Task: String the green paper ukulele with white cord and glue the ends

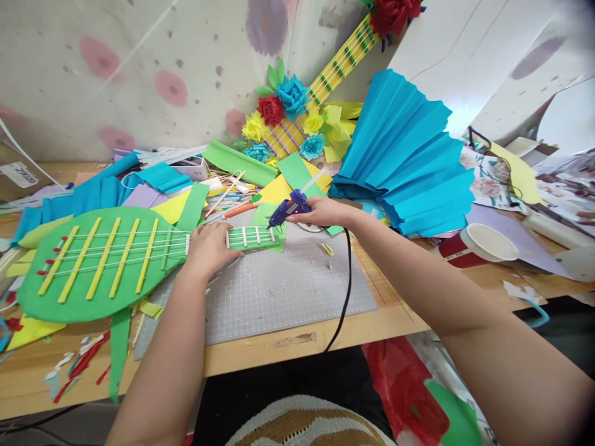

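Note:
A green paper instrument with yellow strips, white strings and red tips lies at the left of the table. Its narrow neck, crossed by white bars, reaches over the grey cutting mat. My left hand is wrapped over the neck near the body, gripping it. In my right hand is a blue glue gun, its nozzle at the neck's far right end. A clear glue stick sticks out behind the gun, and its black cord hangs over the front edge.
Behind stand paper flowers on a yellow-necked instrument and a pleated blue paper fan. A red and white cup leans at the right. The grey mat carries small scraps. Coloured paper and sticks are piled behind it.

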Action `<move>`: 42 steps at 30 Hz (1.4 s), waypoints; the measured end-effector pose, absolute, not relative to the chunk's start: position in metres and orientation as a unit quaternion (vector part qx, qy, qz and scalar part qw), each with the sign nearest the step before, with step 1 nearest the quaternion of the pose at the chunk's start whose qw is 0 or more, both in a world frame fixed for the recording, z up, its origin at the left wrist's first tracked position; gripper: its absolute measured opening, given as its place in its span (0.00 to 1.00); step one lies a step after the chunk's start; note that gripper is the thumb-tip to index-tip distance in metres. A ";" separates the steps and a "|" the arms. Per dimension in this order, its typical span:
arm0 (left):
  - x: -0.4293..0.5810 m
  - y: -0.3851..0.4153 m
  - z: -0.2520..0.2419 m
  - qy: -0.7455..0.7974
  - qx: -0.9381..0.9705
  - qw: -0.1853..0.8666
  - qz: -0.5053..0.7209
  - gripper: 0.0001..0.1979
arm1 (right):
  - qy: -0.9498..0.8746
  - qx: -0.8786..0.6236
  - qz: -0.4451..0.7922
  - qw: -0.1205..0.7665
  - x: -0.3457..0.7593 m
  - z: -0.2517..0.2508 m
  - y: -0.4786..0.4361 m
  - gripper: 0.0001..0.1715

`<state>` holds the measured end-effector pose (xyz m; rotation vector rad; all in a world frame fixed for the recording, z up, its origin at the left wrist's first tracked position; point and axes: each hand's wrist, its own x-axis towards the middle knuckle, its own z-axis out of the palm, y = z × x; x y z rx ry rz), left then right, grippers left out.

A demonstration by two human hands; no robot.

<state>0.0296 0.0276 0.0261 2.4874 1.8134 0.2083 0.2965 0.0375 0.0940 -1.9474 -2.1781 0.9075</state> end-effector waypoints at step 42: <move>0.093 0.063 0.120 0.478 0.865 -0.106 -0.110 0.21 | -0.638 -0.633 0.336 0.281 0.323 0.012 0.017 0.27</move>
